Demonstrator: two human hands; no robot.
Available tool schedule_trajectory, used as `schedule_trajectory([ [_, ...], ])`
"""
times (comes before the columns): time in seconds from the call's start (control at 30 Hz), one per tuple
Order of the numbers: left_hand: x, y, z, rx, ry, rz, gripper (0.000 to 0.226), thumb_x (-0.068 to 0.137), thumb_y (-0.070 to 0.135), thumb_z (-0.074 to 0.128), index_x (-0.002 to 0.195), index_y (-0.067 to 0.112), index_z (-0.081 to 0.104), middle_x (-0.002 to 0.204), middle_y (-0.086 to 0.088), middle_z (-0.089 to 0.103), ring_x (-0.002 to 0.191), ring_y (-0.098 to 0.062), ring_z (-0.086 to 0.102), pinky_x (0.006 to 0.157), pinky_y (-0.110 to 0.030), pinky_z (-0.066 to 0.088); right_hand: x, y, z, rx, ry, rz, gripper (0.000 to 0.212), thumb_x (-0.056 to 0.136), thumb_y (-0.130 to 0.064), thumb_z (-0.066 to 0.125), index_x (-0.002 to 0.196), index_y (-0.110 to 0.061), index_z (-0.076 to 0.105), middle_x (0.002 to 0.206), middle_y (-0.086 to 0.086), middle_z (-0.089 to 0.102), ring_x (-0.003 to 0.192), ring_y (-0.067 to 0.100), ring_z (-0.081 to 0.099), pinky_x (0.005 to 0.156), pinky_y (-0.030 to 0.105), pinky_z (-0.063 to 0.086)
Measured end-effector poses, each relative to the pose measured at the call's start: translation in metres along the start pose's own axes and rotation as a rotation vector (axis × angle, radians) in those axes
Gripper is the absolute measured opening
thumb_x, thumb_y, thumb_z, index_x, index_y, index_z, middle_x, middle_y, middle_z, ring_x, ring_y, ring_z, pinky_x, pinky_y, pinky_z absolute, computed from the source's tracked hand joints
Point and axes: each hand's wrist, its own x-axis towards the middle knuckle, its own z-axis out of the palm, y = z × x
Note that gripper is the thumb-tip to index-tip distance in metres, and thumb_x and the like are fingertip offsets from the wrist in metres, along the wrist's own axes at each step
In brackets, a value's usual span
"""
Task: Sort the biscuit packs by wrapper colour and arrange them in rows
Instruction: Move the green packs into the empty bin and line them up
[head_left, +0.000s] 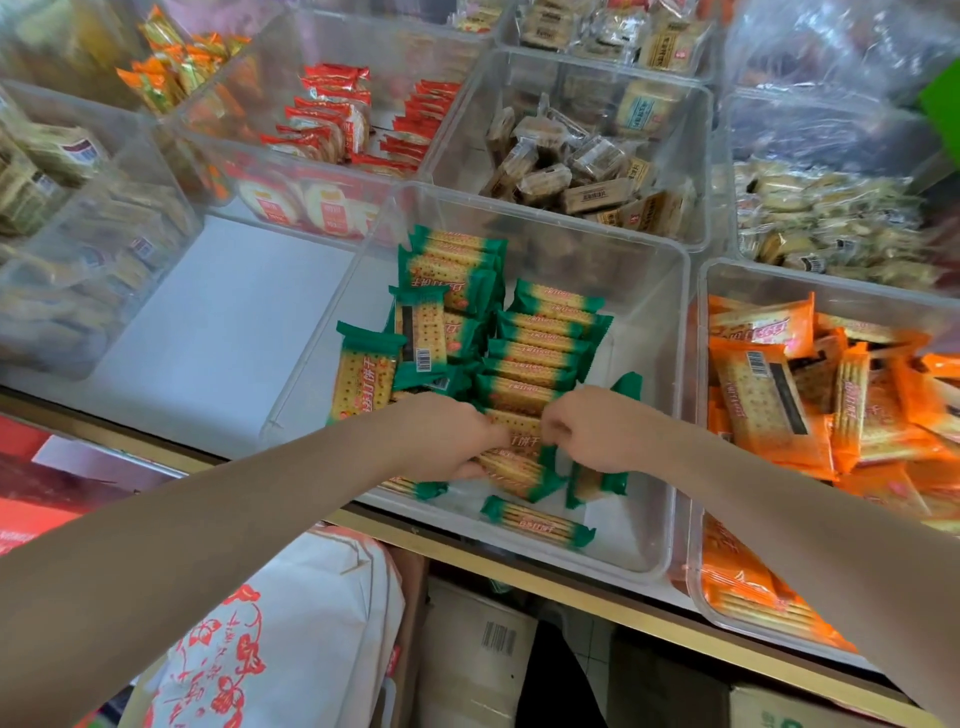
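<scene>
Both hands, left (447, 436) and right (587, 431), pinch one green pack (519, 428) in the clear bin (670, 415); orange packs (769, 395) right.

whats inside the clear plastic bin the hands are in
The clear plastic bin holds green-wrapped biscuit packs, some standing in a row, some loose. Both hands cover several.

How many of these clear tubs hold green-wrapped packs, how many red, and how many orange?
Green packs: 1 tub
Red packs: 1 tub
Orange packs: 2 tubs, the second at the back left, with some yellowish wrappers mixed in
Total: 4 tubs
</scene>
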Motion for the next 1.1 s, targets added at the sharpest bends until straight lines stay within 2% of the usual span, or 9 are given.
schedule_trajectory([
  [0.1,0.008,0.0,0.005,0.062,-0.083,-0.033,0.037,0.094,0.037,0.047,0.124,0.015,0.045,0.113,-0.007,0.056,0.1,-0.025,0.055,0.077,-0.037,0.048,-0.005,0.0,0.002,-0.135,0.019,-0.07,0.017,0.091,-0.014,0.044,0.084,-0.012,0.059,0.09,0.007,0.065,0.079,0.019,0.057,0.077,0.035,0.052],
  [0.3,0.03,0.005,0.001,0.32,0.048,-0.058,0.025,0.091,0.021,0.048,0.113,0.01,0.053,0.112,-0.006,0.06,0.105,-0.027,0.051,0.081,-0.034,0.035,-0.012,-0.011,0.012,-0.247,-0.321,-0.21,0.03,0.092,-0.04,0.052,0.092,-0.013,0.066,0.088,0.0,0.065,0.084,0.019,0.058,0.068,0.029,0.045],
  [0.4,0.038,0.006,-0.003,0.33,0.199,-0.118,0.026,0.081,0.025,0.064,0.101,0.009,0.059,0.098,-0.007,0.063,0.09,-0.025,0.058,0.069,-0.031,0.037,-0.006,-0.014,0.021,-0.374,-0.276,-0.209,0.039,0.091,-0.044,0.053,0.066,-0.014,0.048,0.065,-0.004,0.048,0.071,0.021,0.051,0.053,0.028,0.038],
  [0.5,0.042,0.008,-0.004,0.272,0.133,-0.188,0.028,0.079,0.023,0.064,0.101,0.007,0.058,0.099,-0.01,0.062,0.085,-0.025,0.06,0.062,-0.03,0.032,-0.002,-0.015,0.027,-0.465,-0.196,-0.222,0.03,0.09,-0.041,0.055,0.081,-0.013,0.053,0.065,-0.004,0.04,0.072,0.019,0.048,0.053,0.029,0.038],
  [0.6,0.038,0.006,-0.006,0.301,0.191,-0.193,0.031,0.046,0.018,0.082,0.069,0.011,0.063,0.063,-0.005,0.061,0.05,-0.02,0.056,0.048,-0.023,0.031,-0.001,-0.017,0.033,-0.476,-0.176,-0.207,0.024,0.089,-0.035,0.054,0.099,-0.013,0.058,0.069,-0.004,0.041,0.072,0.018,0.048,0.05,0.028,0.035],
  [0.7,0.036,-0.002,-0.005,0.125,0.198,-0.207,0.038,0.069,0.025,0.076,0.096,0.008,0.056,0.089,-0.008,0.062,0.075,-0.024,0.061,0.058,-0.029,0.037,0.002,-0.017,0.04,-0.465,-0.114,-0.144,0.015,0.09,-0.018,0.05,0.103,-0.012,0.055,0.07,-0.003,0.038,0.07,0.019,0.044,0.056,0.031,0.038],
  [0.8,0.025,-0.011,-0.006,-0.073,0.177,-0.156,0.034,0.091,0.032,0.053,0.119,0.013,0.047,0.113,-0.003,0.054,0.101,-0.02,0.052,0.079,-0.033,0.046,0.007,-0.015,0.036,-0.322,-0.086,-0.088,0.006,0.091,-0.019,0.049,0.088,-0.014,0.051,0.07,-0.004,0.041,0.072,0.019,0.049,0.059,0.031,0.044],
  [0.93,0.002,-0.012,-0.005,-0.389,0.247,-0.129,0.025,0.097,0.022,0.041,0.119,0.016,0.053,0.116,0.002,0.051,0.097,-0.012,0.05,0.079,-0.027,0.045,0.014,-0.005,0.014,-0.056,0.033,-0.011,0.02,0.09,-0.027,0.053,0.073,-0.016,0.054,0.072,0.0,0.055,0.071,0.02,0.056,0.064,0.033,0.051],
  [1.1,-0.005,-0.009,-0.004,-0.268,0.011,-0.153,0.045,0.089,0.04,0.056,0.129,0.022,0.045,0.119,0.005,0.052,0.098,-0.013,0.053,0.076,-0.027,0.048,0.014,-0.006,0.014,0.066,0.049,-0.046,0.026,0.086,-0.032,0.062,0.102,-0.013,0.067,0.096,0.002,0.067,0.084,0.019,0.061,0.078,0.035,0.053],
])
